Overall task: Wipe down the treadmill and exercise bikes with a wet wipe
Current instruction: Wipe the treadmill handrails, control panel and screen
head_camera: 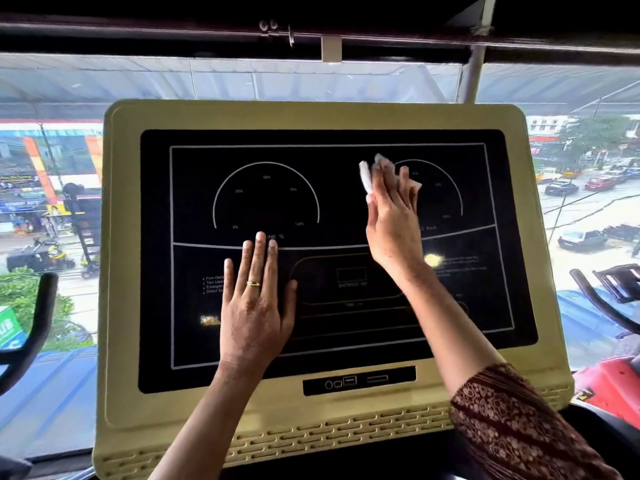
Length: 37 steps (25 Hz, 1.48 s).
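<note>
One wet wipe (365, 176), crumpled, on upper right of treadmill console (311, 116) screen, over right dial. Pinned under right hand (393, 216); fingers straight, slightly apart, pressing rather than clamped. Left hand (254, 306) flat on lower screen, fingers nearly together, holding nothing. Likely light, limp, damp, prone to bunching; best pressed mid-sheet under flat fingertips. Count: one wipe, one console, two dials, two hands.
</note>
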Each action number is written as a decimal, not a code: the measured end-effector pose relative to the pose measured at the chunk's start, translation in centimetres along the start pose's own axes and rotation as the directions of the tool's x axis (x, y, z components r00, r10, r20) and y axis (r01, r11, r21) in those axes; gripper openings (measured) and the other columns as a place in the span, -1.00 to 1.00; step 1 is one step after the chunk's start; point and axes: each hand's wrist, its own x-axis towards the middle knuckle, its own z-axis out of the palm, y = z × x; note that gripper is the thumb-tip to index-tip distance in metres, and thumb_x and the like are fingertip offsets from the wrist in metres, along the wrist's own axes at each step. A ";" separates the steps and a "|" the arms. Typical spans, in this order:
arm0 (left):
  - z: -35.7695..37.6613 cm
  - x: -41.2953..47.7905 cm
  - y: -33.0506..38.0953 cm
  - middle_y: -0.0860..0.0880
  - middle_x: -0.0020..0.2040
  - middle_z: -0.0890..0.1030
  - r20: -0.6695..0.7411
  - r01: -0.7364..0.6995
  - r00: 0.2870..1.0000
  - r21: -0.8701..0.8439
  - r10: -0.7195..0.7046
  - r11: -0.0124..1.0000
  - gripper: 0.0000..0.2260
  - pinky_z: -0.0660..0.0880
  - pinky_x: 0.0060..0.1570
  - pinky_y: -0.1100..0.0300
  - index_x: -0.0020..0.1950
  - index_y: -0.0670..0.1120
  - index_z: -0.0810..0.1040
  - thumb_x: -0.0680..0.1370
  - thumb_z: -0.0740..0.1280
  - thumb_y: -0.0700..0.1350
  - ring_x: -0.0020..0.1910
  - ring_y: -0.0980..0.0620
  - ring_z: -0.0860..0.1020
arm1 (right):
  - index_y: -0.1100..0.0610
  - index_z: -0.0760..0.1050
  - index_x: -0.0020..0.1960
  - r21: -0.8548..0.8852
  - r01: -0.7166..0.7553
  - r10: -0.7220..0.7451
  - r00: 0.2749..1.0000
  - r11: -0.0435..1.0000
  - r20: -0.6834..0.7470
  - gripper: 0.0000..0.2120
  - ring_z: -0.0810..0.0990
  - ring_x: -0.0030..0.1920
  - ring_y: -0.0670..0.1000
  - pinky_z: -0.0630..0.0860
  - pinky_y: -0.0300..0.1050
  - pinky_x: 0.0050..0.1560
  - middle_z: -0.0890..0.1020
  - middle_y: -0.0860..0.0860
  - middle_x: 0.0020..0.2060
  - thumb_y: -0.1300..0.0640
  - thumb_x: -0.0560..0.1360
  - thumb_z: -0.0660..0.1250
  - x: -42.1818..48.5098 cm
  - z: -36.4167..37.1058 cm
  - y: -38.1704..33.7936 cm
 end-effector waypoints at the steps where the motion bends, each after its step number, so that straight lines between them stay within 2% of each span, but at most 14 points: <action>1: 0.1 0.0 0.0 -0.15 0.51 0.16 -0.001 -0.003 1.000 -0.002 0.003 1.000 -0.46 -0.08 0.49 0.05 0.49 -0.22 0.21 0.60 0.06 0.07 0.51 -0.07 0.10 | 0.15 0.10 0.52 0.029 -0.015 0.014 1.000 0.999 0.019 -0.50 -0.06 0.51 0.07 -0.06 0.07 0.52 0.12 0.08 0.52 0.25 0.60 0.10 0.0 0.4 -0.8; 4: -0.4 0.6 -0.2 -0.16 0.50 0.21 -0.038 -0.011 0.999 -0.024 0.010 1.000 -0.47 0.02 0.47 0.00 0.46 -0.22 0.29 0.59 0.09 0.07 0.49 -0.07 0.15 | 0.15 0.13 0.51 0.085 0.385 -0.394 0.898 0.919 0.196 -0.52 -0.03 0.52 -0.01 -0.05 -0.04 0.52 0.15 0.06 0.51 0.19 0.60 0.06 -3.5 2.1 -3.2; 6: -1.3 1.8 -0.6 -0.18 0.48 0.26 -0.096 -0.048 0.994 -0.017 0.047 0.999 -0.49 0.07 0.45 -0.03 0.44 -0.22 0.33 0.58 0.12 0.05 0.48 -0.08 0.19 | 0.06 0.13 0.51 0.075 0.513 -0.512 0.813 0.855 0.277 -0.52 -0.01 0.52 -0.04 -0.07 -0.08 0.52 0.14 -0.03 0.51 0.18 0.61 0.08 -4.5 0.7 -1.9; 9: -2.6 5.0 -2.5 -0.19 0.46 0.30 -0.132 -0.043 0.990 -0.008 0.042 0.999 -0.48 0.06 0.46 -0.02 0.45 -0.21 0.32 0.58 0.11 0.07 0.47 -0.12 0.22 | 0.09 0.06 0.51 0.061 0.229 -0.234 0.967 0.972 0.099 -0.48 -0.02 0.51 0.04 -0.11 -0.06 0.49 0.12 -0.01 0.50 0.26 0.59 0.13 -1.4 -0.5 0.6; 12: -2.9 7.0 -5.3 -0.19 0.46 0.30 -0.111 -0.005 0.994 0.023 0.008 1.000 -0.47 0.07 0.45 -0.03 0.45 -0.20 0.32 0.58 0.08 0.08 0.47 -0.13 0.23 | 0.23 0.10 0.51 0.044 -0.071 0.070 0.997 0.997 0.025 -0.53 -0.03 0.53 0.15 -0.17 -0.03 0.49 0.08 0.16 0.52 0.14 0.63 0.01 3.1 1.1 -2.6; 14: -2.9 7.3 -7.7 -0.19 0.46 0.29 -0.099 0.017 0.995 0.049 -0.013 0.999 -0.47 0.09 0.44 -0.05 0.45 -0.20 0.32 0.58 0.07 0.07 0.47 -0.14 0.23 | 0.23 0.22 0.47 0.103 0.104 -0.111 0.992 0.989 0.064 -0.50 0.09 0.51 0.16 -0.12 -0.04 0.48 0.19 0.20 0.49 0.10 0.57 -0.04 2.6 3.4 -7.2; 16: -3.1 7.1 -10.1 -0.15 0.48 0.27 -0.090 0.023 0.996 0.055 -0.018 0.998 -0.47 0.06 0.44 -0.04 0.47 -0.18 0.30 0.58 0.06 0.07 0.48 -0.12 0.21 | 0.22 0.25 0.46 0.134 0.426 -0.445 0.875 0.895 0.192 -0.48 0.13 0.50 0.11 -0.08 -0.08 0.49 0.24 0.15 0.48 0.10 0.55 -0.07 -0.8 5.0 -10.3; 18: -3.1 6.8 -11.3 -0.10 0.50 0.23 -0.078 -0.016 0.997 0.061 0.021 0.998 -0.49 0.01 0.44 0.00 0.49 -0.15 0.26 0.59 0.06 0.06 0.49 -0.07 0.17 | 0.17 0.22 0.48 0.123 0.587 -0.597 0.758 0.800 0.263 -0.50 0.10 0.51 0.03 -0.05 -0.08 0.52 0.22 0.04 0.49 0.11 0.56 -0.05 -2.6 4.6 -9.5; 23: -2.7 6.4 -11.3 -0.08 0.51 0.20 -0.088 -0.028 0.996 0.052 0.032 0.998 -0.49 0.00 0.46 -0.01 0.50 -0.13 0.23 0.59 0.07 0.04 0.50 -0.03 0.13 | 0.23 0.11 0.51 -0.011 0.123 -0.123 0.991 0.992 0.045 -0.51 0.04 0.52 0.12 0.02 0.10 0.51 0.14 0.12 0.51 0.26 0.60 0.09 3.4 3.8 -7.7; 25: -2.8 6.4 -11.6 -0.09 0.51 0.21 -0.096 -0.035 0.995 0.054 0.040 0.998 -0.50 0.01 0.46 0.00 0.50 -0.13 0.24 0.60 0.07 0.04 0.50 -0.03 0.14 | 0.26 0.13 0.50 0.064 0.178 -0.183 0.978 0.982 0.098 -0.51 0.03 0.52 0.15 -0.04 0.09 0.52 0.13 0.17 0.51 0.28 0.59 0.10 3.6 5.2 -11.1; 30: -2.7 6.2 -11.7 -0.12 0.50 0.24 -0.095 -0.071 0.993 0.034 0.074 0.997 -0.49 0.02 0.46 0.01 0.49 -0.16 0.27 0.59 0.12 0.04 0.49 -0.07 0.17 | 0.17 0.12 0.52 0.125 0.527 -0.541 0.802 0.841 0.255 -0.51 -0.05 0.52 -0.04 -0.19 -0.15 0.51 0.09 0.02 0.52 0.21 0.59 0.04 -5.6 5.7 -12.0; 32: -2.6 5.9 -11.6 -0.12 0.50 0.23 -0.097 -0.059 0.993 0.046 0.064 0.997 -0.48 0.01 0.46 0.02 0.49 -0.16 0.27 0.58 0.11 0.05 0.49 -0.06 0.17 | 0.16 0.15 0.50 0.073 0.484 -0.489 0.855 0.872 0.172 -0.50 0.00 0.51 -0.03 -0.21 -0.18 0.50 0.13 -0.01 0.50 0.21 0.55 0.02 -5.3 4.8 -10.1; 35: -2.8 5.9 -11.6 -0.12 0.50 0.23 -0.093 -0.052 0.994 0.034 0.055 0.998 -0.49 -0.01 0.47 0.03 0.49 -0.16 0.27 0.59 0.10 0.06 0.50 -0.06 0.15 | 0.19 0.12 0.51 0.038 0.204 -0.207 0.973 0.978 0.100 -0.50 -0.02 0.52 0.03 -0.15 -0.08 0.52 0.12 0.05 0.51 0.27 0.58 0.09 0.4 5.4 -11.1; 37: -3.2 6.0 -11.8 -0.13 0.49 0.25 -0.093 -0.071 0.993 -0.008 0.070 0.997 -0.50 0.04 0.47 0.00 0.47 -0.18 0.29 0.59 0.12 0.04 0.50 -0.07 0.16 | 0.24 0.15 0.49 0.084 0.204 -0.213 0.970 0.975 0.117 -0.50 0.03 0.52 0.13 -0.04 0.05 0.52 0.15 0.14 0.50 0.30 0.57 0.10 2.6 6.6 -14.3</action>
